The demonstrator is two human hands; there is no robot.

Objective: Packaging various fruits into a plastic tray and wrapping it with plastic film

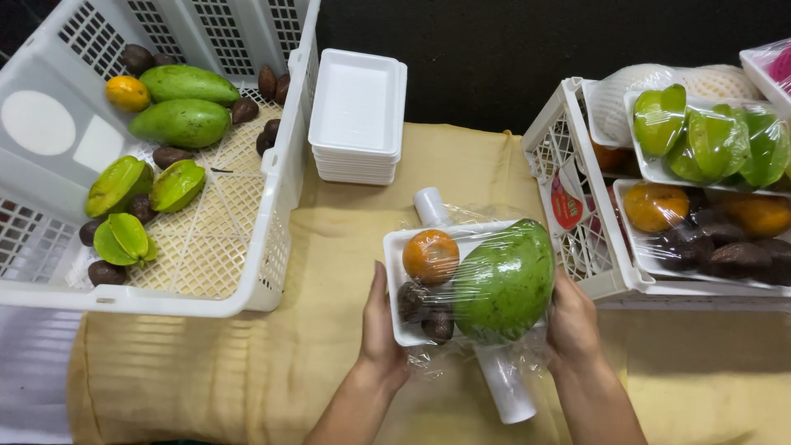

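Nearest the camera, a white foam tray [401,247] is held between both hands above a yellow cloth [272,363]. The left hand [381,325] is pressed flat against the tray's left edge, fingers together. The right hand [573,321] is cupped against the right side, over the film; its fingertips are hidden beneath, so it cannot be told how they grip.

On the tray, a large green mango [504,284], an orange fruit [430,256] and two or three dark brown scaly fruits [412,301] are seen. Clear film [486,247] is already drawn over the top of them. Loose film is bunched at the near edge, and the roll of film [503,383] lies under the tray, its ends showing at front and back. The film looks not yet cut free or tucked under, so the wrap is judged partly done.

Farther off, at the right, a white crate [568,156] holds finished wrapped trays [700,140]: green star fruit, orange and dark fruits.

At the left, a large white crate [280,198] holds loose mangoes, star fruit, an orange fruit and dark fruits still unpacked.

At the far middle, a stack of empty foam trays [357,115] is set on the cloth, so more packs appear to remain.
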